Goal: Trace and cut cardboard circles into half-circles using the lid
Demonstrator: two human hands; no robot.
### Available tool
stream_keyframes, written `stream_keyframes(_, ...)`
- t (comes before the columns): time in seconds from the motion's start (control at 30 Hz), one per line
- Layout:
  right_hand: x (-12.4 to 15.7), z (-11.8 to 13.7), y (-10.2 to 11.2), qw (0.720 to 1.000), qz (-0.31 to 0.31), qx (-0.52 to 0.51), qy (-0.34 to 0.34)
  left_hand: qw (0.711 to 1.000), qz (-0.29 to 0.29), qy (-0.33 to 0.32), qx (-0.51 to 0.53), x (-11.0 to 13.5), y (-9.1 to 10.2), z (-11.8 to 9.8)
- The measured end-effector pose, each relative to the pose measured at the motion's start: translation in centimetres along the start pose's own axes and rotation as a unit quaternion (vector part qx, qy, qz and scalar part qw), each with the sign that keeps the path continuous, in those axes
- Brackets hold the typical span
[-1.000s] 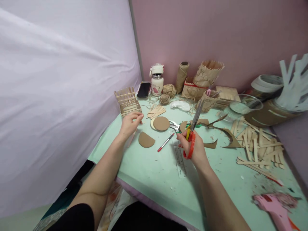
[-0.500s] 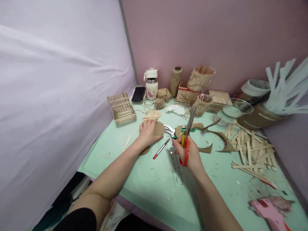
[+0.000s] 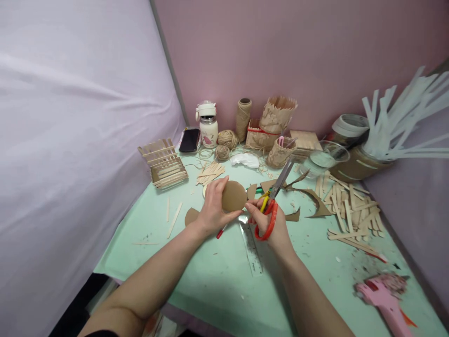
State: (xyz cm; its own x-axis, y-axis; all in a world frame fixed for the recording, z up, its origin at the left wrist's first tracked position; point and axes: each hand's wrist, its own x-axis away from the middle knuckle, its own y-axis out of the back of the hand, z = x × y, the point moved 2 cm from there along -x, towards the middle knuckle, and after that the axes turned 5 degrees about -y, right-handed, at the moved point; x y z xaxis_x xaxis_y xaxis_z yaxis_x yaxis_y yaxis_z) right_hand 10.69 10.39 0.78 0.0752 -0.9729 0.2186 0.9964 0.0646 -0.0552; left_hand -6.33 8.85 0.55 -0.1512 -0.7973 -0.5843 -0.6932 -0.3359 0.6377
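My left hand (image 3: 213,209) grips a round cardboard disc (image 3: 234,195) by its left edge, tilted up off the table. In my right hand (image 3: 272,222) is a pair of scissors (image 3: 280,180) with red and yellow handles, blades pointing up and away. My right fingertips reach the disc's lower right edge. Under my hands lie a clear ruler (image 3: 251,250) and a red-capped pen (image 3: 220,231), partly hidden by my left hand. Another cardboard piece (image 3: 191,216) rests left of my left wrist. Cardboard offcuts (image 3: 317,203) lie beyond the scissors, with green-handled cutters mostly covered.
Craft sticks (image 3: 354,206) are heaped at the right, near a pink glue gun (image 3: 380,297). A stick basket (image 3: 164,164) stands at the left. Along the back are a phone (image 3: 190,141), a bottle (image 3: 208,126), twine balls (image 3: 227,139) and a clear bowl (image 3: 324,159).
My left hand has lifted the disc from the table and tilted it up. My right hand, with the scissors, has come to its edge. The view has shifted slightly right.
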Motion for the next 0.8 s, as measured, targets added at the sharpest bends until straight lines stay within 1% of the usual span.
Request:
stream_keyframes(0.13, -0.1, 0.0, -0.1, 1.000, 0.005, -0.007, 0.000, 1.000, 0.013, -0.008, 0.000, -0.2, -0.3, -0.7)
stream_keyframes(0.2, -0.2, 0.1, -0.1, 1.000, 0.000, 0.004, 0.001, 0.999, 0.040, -0.007, -0.002, -0.6, 0.1, -1.0)
stream_keyframes(0.27, -0.3, 0.2, 0.1, 1.000, -0.015, 0.018, 0.001, 0.996, 0.088, 0.014, -0.021, -0.7, 1.4, -1.2)
stream_keyframes(0.3, -0.3, 0.2, 0.3, 0.999, -0.024, 0.021, -0.001, 0.992, 0.115, 0.039, -0.043, -0.6, 2.3, -1.1)
stream_keyframes(0.37, -0.2, 0.4, 0.5, 0.999, -0.038, 0.023, -0.003, 0.979, 0.151, 0.109, -0.084, 0.3, 4.5, -0.6)
stream_keyframes(0.43, -0.1, 0.5, 0.6, 0.999, -0.040, 0.025, -0.007, 0.954, 0.193, 0.189, -0.127, 1.9, 6.6, 0.1)
stream_keyframes(0.5, 0.1, 0.7, 0.5, 0.999, -0.028, 0.029, -0.012, 0.930, 0.250, 0.228, -0.140, 3.8, 7.8, 0.7)
stream_keyframes(0.57, 0.4, 0.7, 0.3, 0.999, -0.017, 0.031, -0.014, 0.923, 0.286, 0.228, -0.124, 5.2, 8.3, 1.1)
stream_keyframes(0.63, 0.5, 0.7, 0.1, 0.999, -0.004, 0.033, -0.013, 0.925, 0.299, 0.211, -0.100, 5.9, 8.3, 1.3)
stream_keyframes(0.73, 0.6, 0.8, -0.1, 0.999, 0.015, 0.049, -0.015, 0.935, 0.289, 0.188, -0.081, 5.6, 8.5, 1.3)
stream_keyframes(0.8, 0.6, 1.0, -0.1, 0.997, 0.018, 0.064, -0.031, 0.948, 0.259, 0.169, -0.079, 4.7, 8.7, 0.9)
